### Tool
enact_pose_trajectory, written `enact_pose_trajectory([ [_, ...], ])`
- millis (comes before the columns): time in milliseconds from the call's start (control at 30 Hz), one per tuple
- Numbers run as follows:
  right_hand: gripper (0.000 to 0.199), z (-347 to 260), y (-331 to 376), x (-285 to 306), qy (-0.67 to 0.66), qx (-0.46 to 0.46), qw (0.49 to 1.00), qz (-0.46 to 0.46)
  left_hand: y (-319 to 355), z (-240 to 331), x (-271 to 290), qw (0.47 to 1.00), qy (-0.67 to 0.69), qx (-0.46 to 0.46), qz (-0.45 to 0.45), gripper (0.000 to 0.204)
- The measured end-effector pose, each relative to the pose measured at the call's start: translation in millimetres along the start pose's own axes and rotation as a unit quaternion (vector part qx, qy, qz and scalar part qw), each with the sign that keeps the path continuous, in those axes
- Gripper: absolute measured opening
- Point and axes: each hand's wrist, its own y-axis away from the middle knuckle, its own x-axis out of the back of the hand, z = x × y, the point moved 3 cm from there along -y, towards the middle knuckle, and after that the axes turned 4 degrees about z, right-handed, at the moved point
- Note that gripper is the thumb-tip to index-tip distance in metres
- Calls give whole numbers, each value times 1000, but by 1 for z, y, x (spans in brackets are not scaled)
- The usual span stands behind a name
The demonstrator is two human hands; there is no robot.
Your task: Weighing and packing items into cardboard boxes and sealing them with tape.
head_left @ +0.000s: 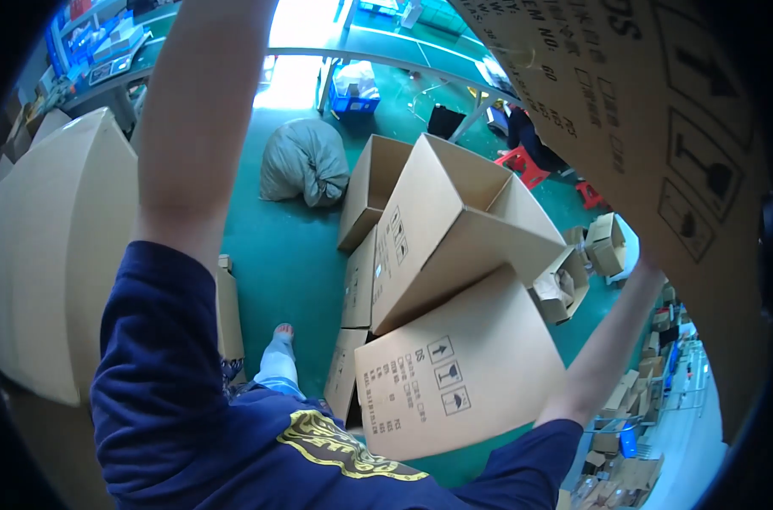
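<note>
Overhead at upper right, large cardboard box [659, 127] raised above head, cut off by frame edge. Both arms up; left hand out of frame past top edge, right hand [650, 265] hidden behind box edge, grip impossible to tell. Below on green floor [276, 246]: open empty cartons [454, 221], small carton [561, 285] holding crumpled paper, grey sack [306, 161].

Both arms raised; hands unseen
</note>
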Motion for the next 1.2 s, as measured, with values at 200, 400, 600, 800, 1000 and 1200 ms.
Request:
enact_pose_trajectory([
  [200,61,69,-79,61,18,-91,994,52,9,-183,37,938,-174,191,-231,51],
  [400,59,117,-118,120,41,-133,986,92,45,-302,-8,974,-39,116,-190,48],
  [600,58,179,-108,207,51,-136,975,167,141,-448,-52,817,428,385,31,54],
  [800,57,216,-71,274,70,-170,936,299,160,-517,-107,755,365,533,112,65],
  [1000,55,218,-71,283,118,-226,875,412,226,-591,-215,656,439,604,112,65],
  [1200,54,273,-120,299,139,-302,815,474,298,-591,-314,556,460,675,153,64],
])
